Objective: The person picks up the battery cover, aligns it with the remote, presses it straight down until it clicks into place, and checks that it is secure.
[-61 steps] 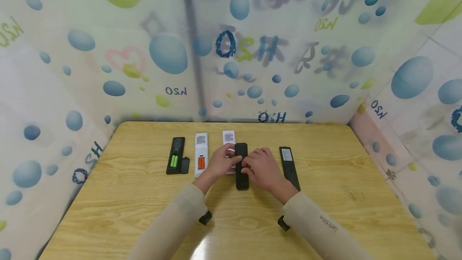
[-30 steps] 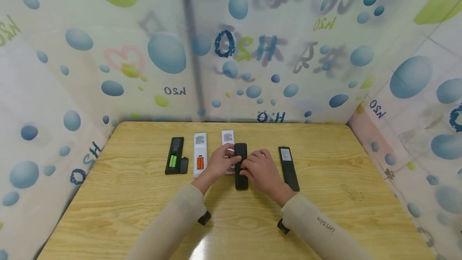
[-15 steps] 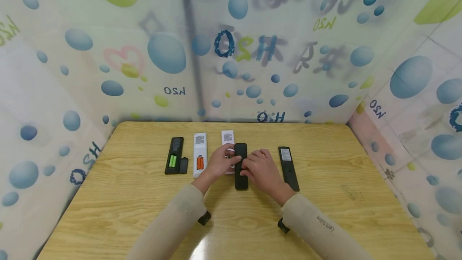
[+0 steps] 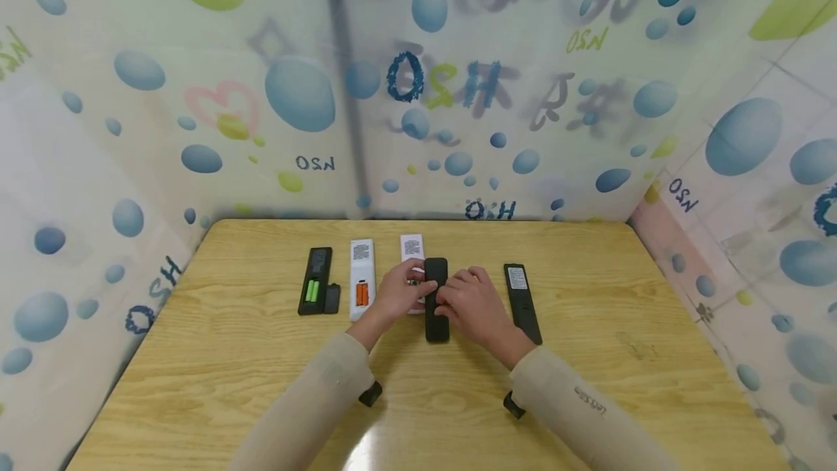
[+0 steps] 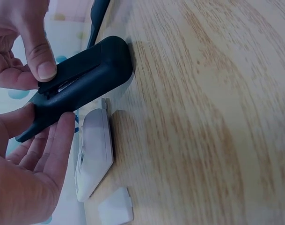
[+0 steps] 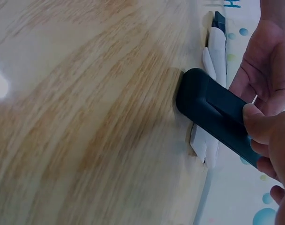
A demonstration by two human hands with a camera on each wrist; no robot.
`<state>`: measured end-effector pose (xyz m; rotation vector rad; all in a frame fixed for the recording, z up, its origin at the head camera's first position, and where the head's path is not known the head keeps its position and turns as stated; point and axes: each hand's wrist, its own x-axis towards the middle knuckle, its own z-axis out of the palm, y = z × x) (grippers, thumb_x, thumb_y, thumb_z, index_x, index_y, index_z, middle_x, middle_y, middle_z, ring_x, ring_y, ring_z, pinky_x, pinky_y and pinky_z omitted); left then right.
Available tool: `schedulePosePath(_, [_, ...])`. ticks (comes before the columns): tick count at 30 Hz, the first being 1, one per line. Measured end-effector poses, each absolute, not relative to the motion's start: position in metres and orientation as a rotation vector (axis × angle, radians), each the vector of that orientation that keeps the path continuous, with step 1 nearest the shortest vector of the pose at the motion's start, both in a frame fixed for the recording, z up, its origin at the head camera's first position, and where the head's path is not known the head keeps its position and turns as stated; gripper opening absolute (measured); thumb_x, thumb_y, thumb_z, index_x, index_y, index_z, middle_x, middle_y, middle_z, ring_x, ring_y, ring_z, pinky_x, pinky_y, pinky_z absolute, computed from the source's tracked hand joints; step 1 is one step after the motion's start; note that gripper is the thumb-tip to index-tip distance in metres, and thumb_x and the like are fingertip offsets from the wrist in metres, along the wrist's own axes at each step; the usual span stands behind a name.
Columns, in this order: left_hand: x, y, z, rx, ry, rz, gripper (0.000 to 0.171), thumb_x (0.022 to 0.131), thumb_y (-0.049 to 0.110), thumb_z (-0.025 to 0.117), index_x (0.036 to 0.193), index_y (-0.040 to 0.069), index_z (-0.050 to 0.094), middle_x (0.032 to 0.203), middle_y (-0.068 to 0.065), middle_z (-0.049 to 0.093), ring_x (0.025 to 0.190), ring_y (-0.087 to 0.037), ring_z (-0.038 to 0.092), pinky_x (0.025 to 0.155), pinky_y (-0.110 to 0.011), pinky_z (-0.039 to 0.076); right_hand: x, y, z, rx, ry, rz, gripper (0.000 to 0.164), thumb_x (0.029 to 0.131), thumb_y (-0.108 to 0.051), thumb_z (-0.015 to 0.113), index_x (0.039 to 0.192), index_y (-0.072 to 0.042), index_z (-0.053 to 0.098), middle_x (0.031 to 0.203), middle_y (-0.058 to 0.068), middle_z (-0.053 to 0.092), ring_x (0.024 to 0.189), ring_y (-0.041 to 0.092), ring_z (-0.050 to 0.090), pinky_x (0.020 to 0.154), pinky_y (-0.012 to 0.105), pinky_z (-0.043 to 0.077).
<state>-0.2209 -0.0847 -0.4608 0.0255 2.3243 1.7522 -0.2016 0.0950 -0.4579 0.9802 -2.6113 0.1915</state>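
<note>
In the head view my left hand [image 4: 392, 295] grips a black remote control [image 4: 437, 327] by its side, held tilted with its back towards me. My right hand [image 4: 480, 307] meets the remote from the other side. The left wrist view shows its battery cover [image 5: 76, 67] raised at one end, with a thin gap below it. My right thumb [image 5: 43, 65] and fingers pinch that raised end. The remote's lower end [image 6: 191, 91] stands at the table surface. What lies inside the battery compartment is hidden.
Left on the wooden table [image 4: 261, 384] lie a black remote [image 4: 319, 264] with green batteries, its cover [image 4: 332, 299] beside it, and a white remote [image 4: 362, 267] with orange batteries. Another white remote [image 4: 412, 244] is partly behind my left hand. Right lies a black remote [image 4: 521, 296].
Both hands and the black remote stay almost in place. The head view has shifted very slightly.
</note>
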Motion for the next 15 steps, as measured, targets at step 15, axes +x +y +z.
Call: schedulePosePath(15, [-0.2218, -0.0851, -0.4631, 0.030, 2.329, 1.744, 0.036, 0.093, 0.017, 0.066, 0.128, 0.013, 0.058, 0.117, -0.016, 0.063, 0.090, -0.024, 0.069, 0.071, -0.039, 0.061, -0.2008, 0.0960, -0.4611, 0.949, -2.603, 0.217, 0.018, 0.081, -0.039, 0.077, 0.082, -0.023, 0.069, 0.085, -0.009, 0.070, 0.093, 0.015, 0.059, 0.098, 0.040, 0.042])
